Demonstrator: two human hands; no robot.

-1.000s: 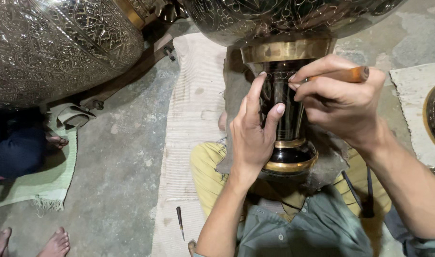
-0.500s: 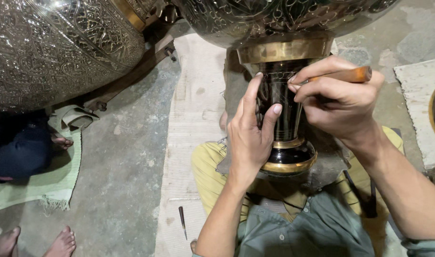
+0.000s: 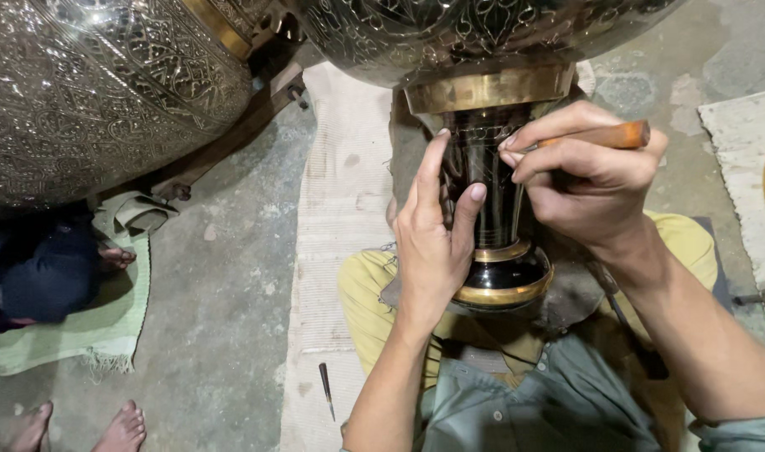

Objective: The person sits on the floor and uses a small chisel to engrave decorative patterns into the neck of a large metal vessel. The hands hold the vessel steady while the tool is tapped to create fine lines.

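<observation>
Brass vessels fill the upper part of the view, and the large engraved vase [image 3: 483, 33] in the middle is taken as the landmark. A second engraved vessel [image 3: 98, 92] is seen to the left of it, over a grey concrete floor [image 3: 232, 318]. Below the vase a pale woven mat [image 3: 332, 218] is spread, and the yellow-trousered lap of the person is placed under its foot. The dark neck [image 3: 487, 180] of the vase, between two gold bands, is laid across this lap.

The left hand [image 3: 437, 238] is pressed against the left side of the neck, the fingers stretched out and partly curled around it, so the vase is steadied. The right hand [image 3: 579, 180] is closed around a wooden-handled tool [image 3: 608, 136], whose tip is held at the upper part of the neck. Fine patterns are already cut on the body and, as it seems, near the top of the neck; the lower neck looks plain, so much work is judged to remain.

A small pointed tool [image 3: 326, 389] is left on the mat, below and left of the vase.
</observation>
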